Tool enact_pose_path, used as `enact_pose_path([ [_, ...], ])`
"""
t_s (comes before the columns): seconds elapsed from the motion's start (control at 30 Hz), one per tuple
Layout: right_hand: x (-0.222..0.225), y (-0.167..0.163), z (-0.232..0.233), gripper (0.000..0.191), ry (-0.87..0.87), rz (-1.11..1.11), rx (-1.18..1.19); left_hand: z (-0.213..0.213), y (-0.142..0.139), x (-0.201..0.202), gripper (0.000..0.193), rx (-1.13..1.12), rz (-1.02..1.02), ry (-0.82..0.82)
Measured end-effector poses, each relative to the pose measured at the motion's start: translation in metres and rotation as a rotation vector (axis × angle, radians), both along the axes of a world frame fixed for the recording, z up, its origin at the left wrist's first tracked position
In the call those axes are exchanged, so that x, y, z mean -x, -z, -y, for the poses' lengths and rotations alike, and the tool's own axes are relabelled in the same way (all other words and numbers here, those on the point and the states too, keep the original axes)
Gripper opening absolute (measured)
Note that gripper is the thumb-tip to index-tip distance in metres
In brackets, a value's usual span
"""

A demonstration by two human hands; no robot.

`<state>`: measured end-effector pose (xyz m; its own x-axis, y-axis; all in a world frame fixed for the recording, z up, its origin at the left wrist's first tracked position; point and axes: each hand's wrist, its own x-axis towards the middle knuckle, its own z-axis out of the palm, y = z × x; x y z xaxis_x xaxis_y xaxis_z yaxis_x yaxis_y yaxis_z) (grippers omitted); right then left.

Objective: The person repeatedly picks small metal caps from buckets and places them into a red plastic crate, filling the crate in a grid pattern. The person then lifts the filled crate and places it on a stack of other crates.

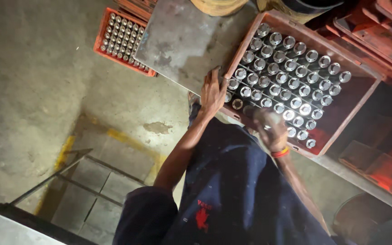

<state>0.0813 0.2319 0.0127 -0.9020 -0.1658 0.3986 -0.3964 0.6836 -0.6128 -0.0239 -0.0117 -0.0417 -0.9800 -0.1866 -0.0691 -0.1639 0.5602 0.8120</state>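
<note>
- The fingers (215, 78) of my left hand (212, 93) are spread and laid flat over the near-left rim of the big red crate (358, 97), tips hooked at its edge, gripping the rim; the palm rests on the grey metal plate (178, 38) beside it.
- My right hand (271, 129) sits at the crate's near edge, blurred and washed out by glare; I cannot tell whether its fingers are closed on a part or just resting on the rim. An orange-and-red band (281, 153) circles that wrist.
- The crate is a shallow, rectangular, worn red plastic tray, turned at an angle to me. It holds round, shiny metal cylinders (286, 77) standing on end in tidy rows, each with a bright ring face and a dark centre hole.
- The rows fill the crate from its far-left corner to the near edge; the strip along the right wall and the near-right corner is bare red floor.
- The crate's left edge overlaps the grey plate, which lies over the concrete floor (37, 81).
- A smaller red crate (100, 41) with the same sort of parts sits by the plate's far-left corner, well apart from both hands.
- More red crates (382, 38) are stacked to the right.
</note>
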Motion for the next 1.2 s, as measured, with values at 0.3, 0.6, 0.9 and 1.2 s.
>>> enact_pose_path([
  [0.3, 0.010, 0.012, -0.010, 0.046, 0.032, 0.012, -0.032, 0.001, 0.000, -0.001, 0.050, -0.003, -0.061, 0.004],
  [0.6, 0.050, -0.010, -0.013, 0.044, 0.104, -0.041, 0.015, 0.002, 0.004, 0.001, 0.053, -0.011, -0.022, 0.015],
  [0.9, 0.079, -0.002, -0.030, 0.049, 0.176, -0.197, 0.009, 0.003, 0.003, -0.001, 0.056, -0.033, -0.005, 0.014],
  [1.2, 0.075, 0.015, -0.052, 0.052, 0.313, -0.106, 0.325, 0.000, 0.004, -0.002, 0.054, -0.057, -0.004, -0.003],
])
